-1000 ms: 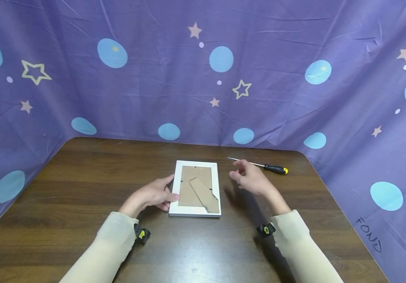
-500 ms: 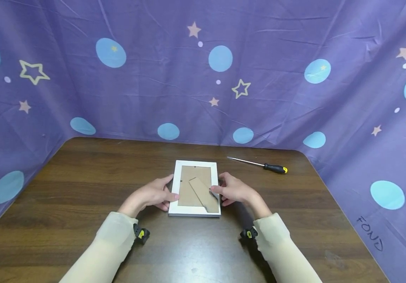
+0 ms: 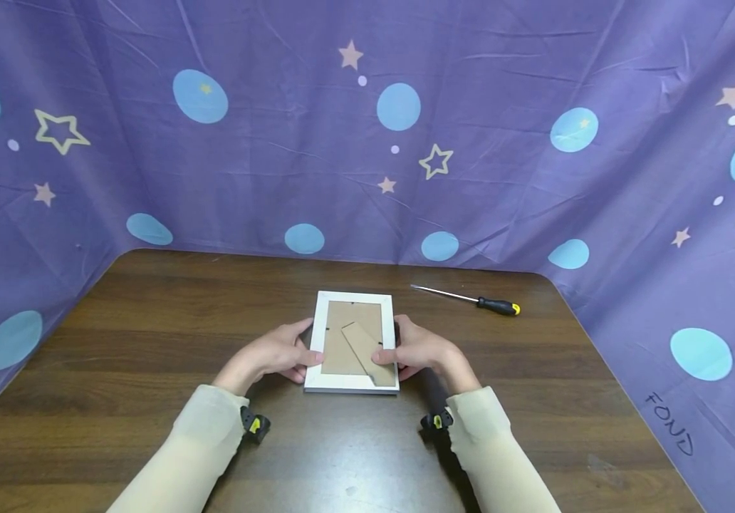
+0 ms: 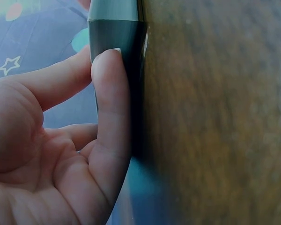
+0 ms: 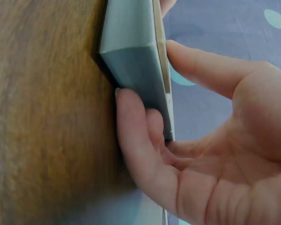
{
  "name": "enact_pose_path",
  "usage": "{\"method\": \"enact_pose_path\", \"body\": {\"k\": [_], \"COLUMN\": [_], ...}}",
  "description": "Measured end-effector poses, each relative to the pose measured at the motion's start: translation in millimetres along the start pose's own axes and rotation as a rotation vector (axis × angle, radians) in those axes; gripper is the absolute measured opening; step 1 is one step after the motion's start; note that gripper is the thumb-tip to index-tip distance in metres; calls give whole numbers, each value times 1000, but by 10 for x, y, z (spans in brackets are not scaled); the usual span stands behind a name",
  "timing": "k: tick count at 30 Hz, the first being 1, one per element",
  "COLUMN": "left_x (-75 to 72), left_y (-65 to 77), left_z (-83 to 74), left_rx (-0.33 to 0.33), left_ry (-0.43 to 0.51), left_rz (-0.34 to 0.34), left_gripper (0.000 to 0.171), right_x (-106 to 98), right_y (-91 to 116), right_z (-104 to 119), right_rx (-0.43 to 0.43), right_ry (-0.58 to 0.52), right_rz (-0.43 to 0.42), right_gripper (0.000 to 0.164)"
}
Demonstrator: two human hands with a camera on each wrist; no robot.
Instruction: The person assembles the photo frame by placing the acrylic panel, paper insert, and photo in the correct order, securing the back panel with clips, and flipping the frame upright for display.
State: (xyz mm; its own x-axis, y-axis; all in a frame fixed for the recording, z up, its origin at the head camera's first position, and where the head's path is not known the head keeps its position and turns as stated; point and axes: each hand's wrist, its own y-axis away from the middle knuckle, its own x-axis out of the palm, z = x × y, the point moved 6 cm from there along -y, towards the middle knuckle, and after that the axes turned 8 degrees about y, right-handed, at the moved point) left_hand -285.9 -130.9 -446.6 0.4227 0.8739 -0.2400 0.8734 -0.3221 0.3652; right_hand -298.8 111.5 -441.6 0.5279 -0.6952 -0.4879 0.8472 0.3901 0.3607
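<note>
A white picture frame point(image 3: 335, 383) lies back side up on the table, its brown backing board point(image 3: 337, 342) and slanted stand leg point(image 3: 360, 340) showing. My left hand point(image 3: 273, 354) grips the frame's left edge, thumb on top and fingers along the side. On the opposite edge my right hand point(image 3: 428, 349) holds the frame, its thumb pressing on the stand leg near the lower right. Both wrist views show fingers against the side of the frame point(image 4: 114, 35), close to the tabletop. The fingertips beneath the frame are partly hidden.
A screwdriver point(image 3: 497, 306) with a black and yellow handle lies behind and to the right of the frame. The dark wooden table point(image 3: 149, 320) meets a purple patterned curtain point(image 3: 265, 164) at its back and sides.
My right hand has come left and down from near the screwdriver to the frame's right edge, and its thumb has slid onto the stand leg. The left hand has stayed put.
</note>
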Motion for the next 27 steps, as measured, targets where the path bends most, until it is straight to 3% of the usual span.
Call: {"method": "enact_pose_path", "body": {"k": [8,17,22,27], "left_x": [-3,-13,-38,-19], "left_y": [9,34,38,36], "left_z": [-6,-53,-95,-108], "left_rx": [13,85,139,146], "left_ry": [-27,-90,-71,13], "left_rz": [6,18,32,88], "left_gripper": [93,88,87,94], "right_x": [5,12,8,8], "right_y": [-3,-30,-24,-34], "right_z": [-21,-45,-35,-32], "right_rx": [18,10,-3,-20], "right_ry": [2,6,11,-7], "right_rz": [-44,-60,-52,-37], "right_gripper": [80,78,76,76]}}
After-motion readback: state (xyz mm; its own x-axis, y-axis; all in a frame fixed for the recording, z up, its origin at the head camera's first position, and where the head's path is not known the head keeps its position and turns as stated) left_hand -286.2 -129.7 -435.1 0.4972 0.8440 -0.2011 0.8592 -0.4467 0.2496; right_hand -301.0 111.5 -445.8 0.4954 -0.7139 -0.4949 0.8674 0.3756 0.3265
